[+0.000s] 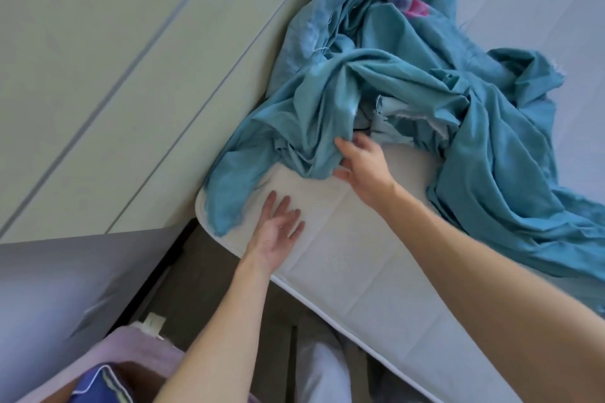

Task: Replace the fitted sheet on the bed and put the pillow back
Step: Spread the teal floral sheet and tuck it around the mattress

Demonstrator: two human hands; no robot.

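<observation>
A view from above looks down at the corner of a bed. A white mattress [360,271] lies bare at its rounded corner, which sits against a pale wall [98,75]. A teal sheet [393,101] is bunched in a loose, crumpled heap across the mattress beyond the corner, with one strip trailing down over the mattress edge near the wall. Part of the sheet farther back shows a pink flower print.

The left hand [278,232] rests flat on the bare mattress corner, fingers straight and spread, holding nothing, just beside the trailing strip. The right hand [363,163] reaches to the edge of the heap, fingers loose and touching the fabric; whether it grasps a fold I cannot tell.

At bottom left, beside the bed, lie a lilac cloth [131,350] and a blue patterned cloth [98,386].
</observation>
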